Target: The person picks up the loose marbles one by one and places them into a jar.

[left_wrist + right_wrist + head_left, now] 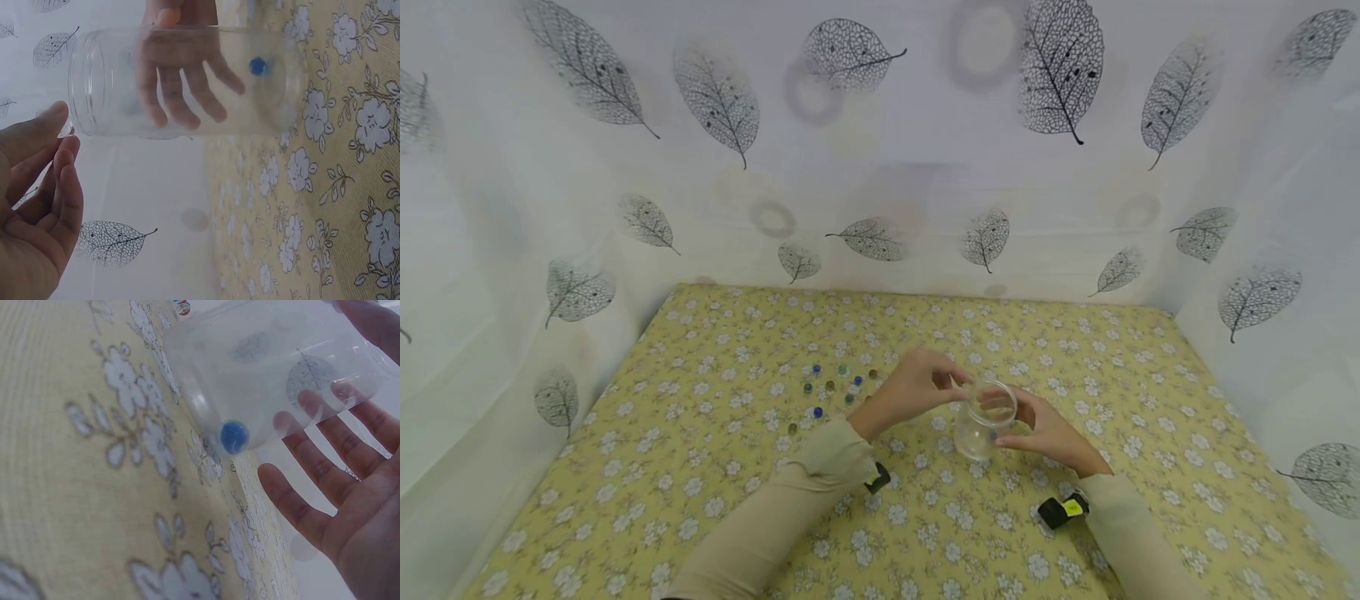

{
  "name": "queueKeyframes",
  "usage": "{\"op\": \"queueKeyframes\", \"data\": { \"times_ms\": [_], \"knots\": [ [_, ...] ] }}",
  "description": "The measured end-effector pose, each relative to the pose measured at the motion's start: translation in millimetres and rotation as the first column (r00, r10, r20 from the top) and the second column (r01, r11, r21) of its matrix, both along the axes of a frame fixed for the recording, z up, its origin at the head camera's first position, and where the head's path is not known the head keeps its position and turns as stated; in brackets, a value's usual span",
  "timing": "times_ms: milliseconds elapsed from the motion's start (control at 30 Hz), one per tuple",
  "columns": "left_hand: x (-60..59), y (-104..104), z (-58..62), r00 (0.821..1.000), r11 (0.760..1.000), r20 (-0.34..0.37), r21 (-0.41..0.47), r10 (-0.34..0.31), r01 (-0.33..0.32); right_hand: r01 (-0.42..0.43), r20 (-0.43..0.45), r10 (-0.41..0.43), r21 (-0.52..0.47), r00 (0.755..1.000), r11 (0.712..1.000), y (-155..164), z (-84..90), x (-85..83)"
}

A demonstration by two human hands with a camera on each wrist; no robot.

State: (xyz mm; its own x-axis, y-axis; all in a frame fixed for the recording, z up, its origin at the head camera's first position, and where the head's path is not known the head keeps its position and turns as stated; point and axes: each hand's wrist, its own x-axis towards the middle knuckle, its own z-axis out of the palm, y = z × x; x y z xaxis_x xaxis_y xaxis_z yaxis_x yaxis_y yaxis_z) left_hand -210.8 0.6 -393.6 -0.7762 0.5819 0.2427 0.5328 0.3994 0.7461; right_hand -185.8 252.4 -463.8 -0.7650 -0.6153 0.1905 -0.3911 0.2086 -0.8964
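A clear jar [970, 437] with a wide round mouth stands over the flowered cloth. My right hand [1051, 427] holds it from the right side, thumb and fingers spread round its wall. Inside, near the bottom, lies a blue marble [234, 437]. At the jar's rim, on the left, is my left hand [923, 385]. Its thumb and forefinger pinch a small clear marble [65, 129], mostly covered by the fingertips, just outside the mouth in the left wrist view.
Several loose marbles lie on the cloth left of my left hand, among them a dark blue marble [817, 412], a green marble [842, 368] and a brownish marble [830, 386]. A pale leaf-printed curtain [917, 175] borders the yellow flowered cloth [700, 467] behind and at both sides.
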Motion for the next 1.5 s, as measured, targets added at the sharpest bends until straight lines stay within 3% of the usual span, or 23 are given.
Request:
{"op": "queueKeyframes", "data": {
  "times_ms": [967,1233,1500],
  "knots": [
    [-2.8,11,0.2,0.999,1.000,-0.040,-0.030,0.002,-0.003,0.076,0.051,-0.077,0.015,0.996,0.997,-3,2.1,0.1],
    [-0.2,-3,-2.4,0.998,1.000,-0.056,0.001,0.025,-0.025,0.057,0.069,-0.056,-0.010,0.996,0.998,-3,0.8,-1.0],
    [6.6,-33,-10.7,0.997,0.997,0.041,0.023,0.066,-0.067,0.062,0.079,-0.061,-0.010,0.995,0.998,-4,1.7,-0.7]
  ]
}}
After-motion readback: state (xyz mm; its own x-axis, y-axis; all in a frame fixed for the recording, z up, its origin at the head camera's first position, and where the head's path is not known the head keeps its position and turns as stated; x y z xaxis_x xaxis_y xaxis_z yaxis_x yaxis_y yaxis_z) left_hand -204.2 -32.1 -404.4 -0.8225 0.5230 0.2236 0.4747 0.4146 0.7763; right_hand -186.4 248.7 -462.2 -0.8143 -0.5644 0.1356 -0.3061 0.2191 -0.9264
